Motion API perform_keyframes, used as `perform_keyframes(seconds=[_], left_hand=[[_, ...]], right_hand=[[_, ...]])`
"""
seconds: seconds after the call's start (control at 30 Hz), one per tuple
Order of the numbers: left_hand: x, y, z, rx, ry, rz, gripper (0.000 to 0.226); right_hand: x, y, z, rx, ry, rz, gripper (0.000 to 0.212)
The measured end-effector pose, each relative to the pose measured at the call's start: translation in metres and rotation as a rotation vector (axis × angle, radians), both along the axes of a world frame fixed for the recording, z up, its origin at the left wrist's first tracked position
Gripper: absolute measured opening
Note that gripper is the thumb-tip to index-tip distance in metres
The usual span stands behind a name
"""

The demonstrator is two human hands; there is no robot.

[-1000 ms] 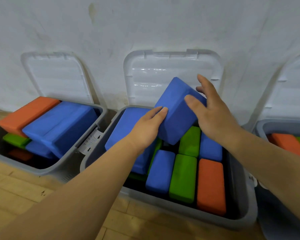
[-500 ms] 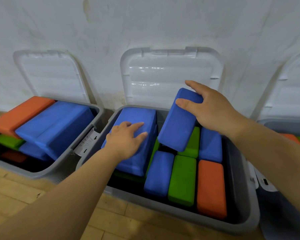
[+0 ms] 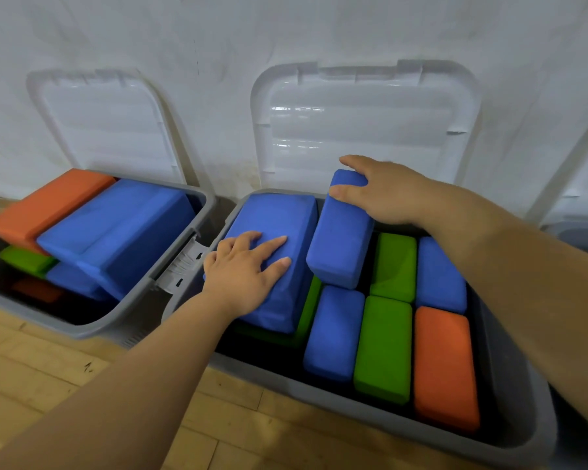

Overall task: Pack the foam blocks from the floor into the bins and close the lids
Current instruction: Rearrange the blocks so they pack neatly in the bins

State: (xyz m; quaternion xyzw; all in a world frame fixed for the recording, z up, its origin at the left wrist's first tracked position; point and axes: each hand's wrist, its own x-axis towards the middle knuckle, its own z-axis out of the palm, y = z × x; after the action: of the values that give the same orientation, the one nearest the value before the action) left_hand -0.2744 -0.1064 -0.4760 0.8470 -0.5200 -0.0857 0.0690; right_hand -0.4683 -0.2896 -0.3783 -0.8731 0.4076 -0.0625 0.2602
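**A:** What's the layout?

**B:** Grey bins stand along the far wall. The middle bin [image 3: 319, 395] fills most of the view, and its white lid [image 3: 364, 130] is propped open against the wall. The left bin [image 3: 82, 329] is heaped with blocks and also open. Only a sliver of a right one shows.

**A:** And the blocks in the middle bin?

**B:** Blue, green and orange blocks lie flat side by side on the right. A wide blue block [image 3: 282, 215] rides on top at the left, over a green one. Just right of it is a narrow blue block [image 3: 343, 245], tilted with its near end low and its far end raised.

**A:** Hands?

**B:** The left hand [image 3: 245, 269] lies flat on the wide blue block, fingers straight and spread, pressing down. The right hand [image 3: 384, 191] grasps the narrow blue block's far end, with the thumb on its left face and the fingers curled over the top.

**A:** Which step is that?

**B:** I'd judge it's seating that block. Next it needs lowering flat beside the wide one, then a release. The top layer looks high, so the lid may need a firm push to shut.
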Motion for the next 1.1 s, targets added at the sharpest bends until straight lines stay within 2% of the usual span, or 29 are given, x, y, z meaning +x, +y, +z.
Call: perform_keyframes(seconds=[0.07,0.17,0.27,0.37,0.47,0.53,0.7,0.77,0.87,0.93,1.03,1.1], left_hand=[[0.0,0.0,-0.002,-0.015,-0.016,-0.002,0.055],[0.003,0.002,-0.007,-0.033,-0.038,-0.011,0.055],[0.006,0.002,-0.008,-0.044,-0.035,-0.014,0.055],[0.006,0.003,-0.01,-0.065,-0.039,-0.015,0.06],[0.005,0.004,-0.012,-0.076,-0.048,-0.012,0.063],[0.005,0.003,-0.012,-0.071,-0.052,-0.013,0.058],[0.003,0.003,-0.011,-0.061,-0.048,-0.007,0.055],[0.003,0.002,-0.011,-0.061,-0.059,-0.01,0.055],[0.002,0.001,-0.012,-0.061,-0.067,-0.017,0.054],[0.003,0.001,-0.012,-0.065,-0.069,-0.018,0.054],[0.002,0.0,-0.01,-0.04,-0.06,-0.018,0.054],[0.006,-0.002,-0.007,-0.029,0.011,-0.005,0.053]], right_hand=[[0.007,0.004,-0.008,-0.03,-0.094,-0.11,0.076],[0.016,0.01,-0.014,-0.237,-0.278,-0.148,0.051],[0.016,0.019,-0.015,-0.345,-0.224,-0.059,0.035],[0.012,0.038,-0.018,-0.312,-0.085,-0.011,0.04],[0.008,0.053,-0.018,-0.24,0.043,-0.018,0.064],[0.009,0.053,-0.017,-0.224,0.061,-0.026,0.07],[0.017,0.016,-0.02,-0.138,0.068,-0.114,0.062],[0.02,0.003,-0.046,-0.085,0.19,-0.088,0.06],[0.015,0.009,-0.117,-0.068,0.42,-0.021,0.069],[0.014,0.009,-0.142,-0.101,0.434,-0.023,0.07],[0.015,0.006,-0.142,-0.097,0.425,-0.024,0.07],[0.014,0.006,-0.144,-0.121,0.417,-0.027,0.071]])
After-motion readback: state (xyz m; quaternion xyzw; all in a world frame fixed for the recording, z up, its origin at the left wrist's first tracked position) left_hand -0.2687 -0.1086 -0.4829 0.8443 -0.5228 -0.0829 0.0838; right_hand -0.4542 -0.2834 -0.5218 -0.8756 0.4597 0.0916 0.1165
